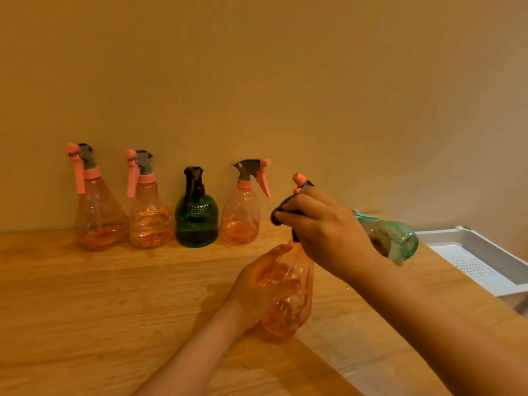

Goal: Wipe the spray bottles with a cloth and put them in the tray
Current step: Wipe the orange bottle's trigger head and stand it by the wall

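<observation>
Spray bottles are mostly lined up by the wall, but one pink bottle [288,298] is in hand at the table's [114,295] near edge. Left hand [265,281] curls round its body, right hand [323,227] pinches a dark cloth [281,212] against the neck. My worry: clear plastic looks slippery, so a hard rub up top could twist it loose or squeeze the trigger. Also a green bottle [400,241] lies right behind that elbow, near the white tray [445,234], easy to knock.

looks like a plain room at home. a wooden table [114,295] stands against a bare beige wall [257,81]. warm, dim light.
</observation>
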Tool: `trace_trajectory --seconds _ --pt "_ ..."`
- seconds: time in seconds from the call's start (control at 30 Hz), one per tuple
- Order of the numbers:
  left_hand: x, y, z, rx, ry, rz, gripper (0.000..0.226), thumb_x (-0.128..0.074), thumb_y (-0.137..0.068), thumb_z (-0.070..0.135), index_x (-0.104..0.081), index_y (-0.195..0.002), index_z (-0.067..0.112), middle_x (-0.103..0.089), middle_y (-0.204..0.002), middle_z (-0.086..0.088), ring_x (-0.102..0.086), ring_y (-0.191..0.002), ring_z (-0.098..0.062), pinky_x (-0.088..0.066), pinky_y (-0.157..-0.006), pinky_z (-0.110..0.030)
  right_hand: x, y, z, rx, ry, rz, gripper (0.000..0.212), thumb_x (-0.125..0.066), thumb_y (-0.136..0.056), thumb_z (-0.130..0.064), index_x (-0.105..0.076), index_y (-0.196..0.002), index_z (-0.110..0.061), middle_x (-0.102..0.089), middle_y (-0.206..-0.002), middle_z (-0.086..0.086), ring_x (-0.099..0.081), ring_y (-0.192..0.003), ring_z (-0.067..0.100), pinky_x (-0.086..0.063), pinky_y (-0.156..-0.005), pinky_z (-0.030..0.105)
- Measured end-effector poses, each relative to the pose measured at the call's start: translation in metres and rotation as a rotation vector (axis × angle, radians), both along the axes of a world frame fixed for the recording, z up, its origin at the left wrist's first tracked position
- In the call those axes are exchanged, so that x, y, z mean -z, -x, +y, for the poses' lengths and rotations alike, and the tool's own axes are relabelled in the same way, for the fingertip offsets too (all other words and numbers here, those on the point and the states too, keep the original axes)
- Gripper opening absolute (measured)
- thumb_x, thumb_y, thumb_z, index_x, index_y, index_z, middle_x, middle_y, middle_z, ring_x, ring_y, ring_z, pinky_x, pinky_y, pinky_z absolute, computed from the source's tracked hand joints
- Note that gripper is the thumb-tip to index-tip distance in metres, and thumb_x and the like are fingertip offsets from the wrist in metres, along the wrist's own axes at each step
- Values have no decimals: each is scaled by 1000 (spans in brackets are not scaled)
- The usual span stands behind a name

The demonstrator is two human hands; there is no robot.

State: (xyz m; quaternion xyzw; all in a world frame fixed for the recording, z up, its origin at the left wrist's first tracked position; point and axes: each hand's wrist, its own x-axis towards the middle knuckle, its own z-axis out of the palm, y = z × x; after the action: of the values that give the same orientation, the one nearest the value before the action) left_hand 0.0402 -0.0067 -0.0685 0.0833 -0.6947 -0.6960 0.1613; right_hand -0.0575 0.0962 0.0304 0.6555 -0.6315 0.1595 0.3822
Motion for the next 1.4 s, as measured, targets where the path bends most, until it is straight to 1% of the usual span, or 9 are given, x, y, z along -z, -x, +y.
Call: trace_trajectory --seconds 0.17,0.27,0.4,0.63,0.83,0.93,1.17,1.27,1.4 --pt "1 -4 -5 49 -55 10 73 -76 -51 46 -55 -121 41 -66 -116 4 -65 -104 -12 -56 -86 -31 -15 29 12 150 298 -228 14 -65 -74 2 -73 -85 -1 -63 -76 12 -58 -69 28 -49 -56 32" --pt "0 -2 -5 47 12 3 60 -83 -66 37 -52 -115 48 -62 -113 12 -61 -102 -5 -52 -79 -19 -28 20 9 94 362 -239 11 -66 -77 2 -73 -85 -1 -64 -79 13 -58 -73 27 -43 -61 24" --pt "0 -2 -4 6 33 6 55 -77 -78 14 -48 -110 48 -59 -111 9 -58 -99 -2 -50 -69 -11 -31 10 -10 36 285 -201 11 -64 -80 -2 -73 -86 -1 -63 -80 12 -59 -73 28 -48 -58 30" --pt "0 -8 -7 55 -42 22 76 -75 -48 51 -53 -121 44 -65 -116 8 -64 -105 -9 -56 -82 -27 17 23 13 113 279 -329 15 -61 -78 -3 -72 -89 0 -62 -79 10 -48 -78 15 -41 -65 21" --pt "0 -6 -6 72 -22 -11 75 -76 -47 50 -54 -118 46 -66 -117 3 -64 -106 -13 -55 -87 -32 -5 16 16 112 414 -358 15 -64 -75 4 -73 -86 0 -62 -79 11 -53 -76 13 -41 -65 16" --pt "0 -8 -6 61 -16 -5 70 -76 -45 53 -54 -112 52 -63 -118 8 -60 -109 -11 -53 -87 -31 -11 12 2 97 422 -397 16 -62 -76 3 -73 -87 -1 -63 -79 12 -57 -74 21 -47 -61 27" --pt "2 -9 -9 53 -67 26 80 -75 -51 46 -52 -128 38 -69 -113 2 -66 -105 -16 -56 -81 -32 53 11 17 185 335 -496 17 -64 -73 0 -74 -86 -4 -62 -79 8 -61 -73 24 -45 -71 21" --pt "1 -7 -9 67 -37 18 75 -74 -52 47 -52 -124 43 -69 -113 7 -66 -105 -12 -56 -84 -33 50 6 30 187 465 -590 16 -66 -74 -1 -73 -87 -7 -63 -82 6 -59 -75 14 -45 -71 12" --pt "3 -6 -10 59 -79 8 76 -75 -48 46 -53 -121 42 -70 -110 7 -67 -99 -8 -56 -72 -23 12 2 24 113 625 -566 14 -65 -78 -2 -73 -89 -6 -59 -84 0 -58 -74 13 -47 -65 17"
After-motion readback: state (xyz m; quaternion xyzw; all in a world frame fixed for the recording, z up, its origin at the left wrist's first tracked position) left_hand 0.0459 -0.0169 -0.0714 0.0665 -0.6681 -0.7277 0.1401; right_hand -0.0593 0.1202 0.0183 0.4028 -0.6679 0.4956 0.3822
